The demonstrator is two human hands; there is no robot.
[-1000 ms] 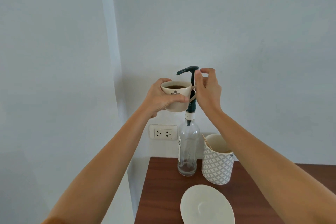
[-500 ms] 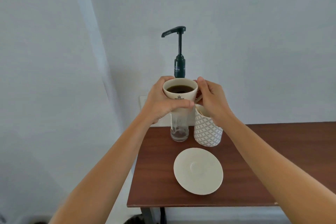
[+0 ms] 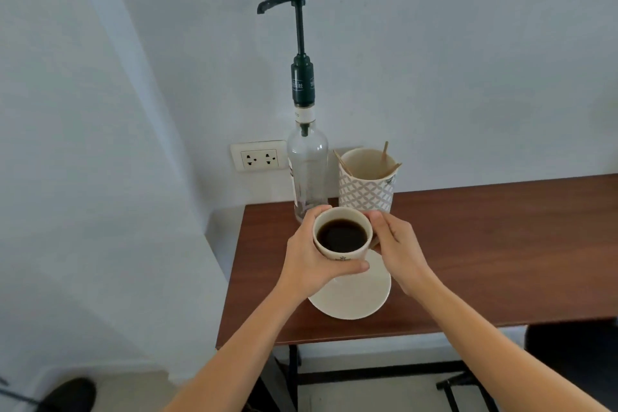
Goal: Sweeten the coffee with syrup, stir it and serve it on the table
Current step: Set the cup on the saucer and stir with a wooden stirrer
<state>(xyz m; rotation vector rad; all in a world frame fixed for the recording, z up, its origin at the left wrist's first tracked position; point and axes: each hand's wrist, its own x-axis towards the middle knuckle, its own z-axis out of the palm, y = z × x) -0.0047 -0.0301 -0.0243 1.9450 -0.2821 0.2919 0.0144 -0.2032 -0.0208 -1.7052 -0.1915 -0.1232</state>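
A cream coffee cup (image 3: 341,235) full of dark coffee hangs above the white saucer (image 3: 354,298) on the brown table (image 3: 485,244). My left hand (image 3: 312,264) wraps around the cup's left and front side. My right hand (image 3: 394,251) grips its right side, where the handle is hidden. Behind the cup stands a clear syrup bottle (image 3: 306,160) with a tall dark pump (image 3: 299,43), its spout pointing left. A patterned white holder (image 3: 366,182) with wooden stir sticks (image 3: 385,152) stands right of the bottle.
A wall socket (image 3: 259,155) sits on the wall left of the bottle. The table's left edge is near the wall corner. A dark shape (image 3: 572,358) lies under the table at the right, and a dark object (image 3: 67,393) on the floor at bottom left.
Both hands have brought the cup down from beside the pump spout to just above the saucer. The right hand left the pump head and took the cup's side. The view tilted downward.
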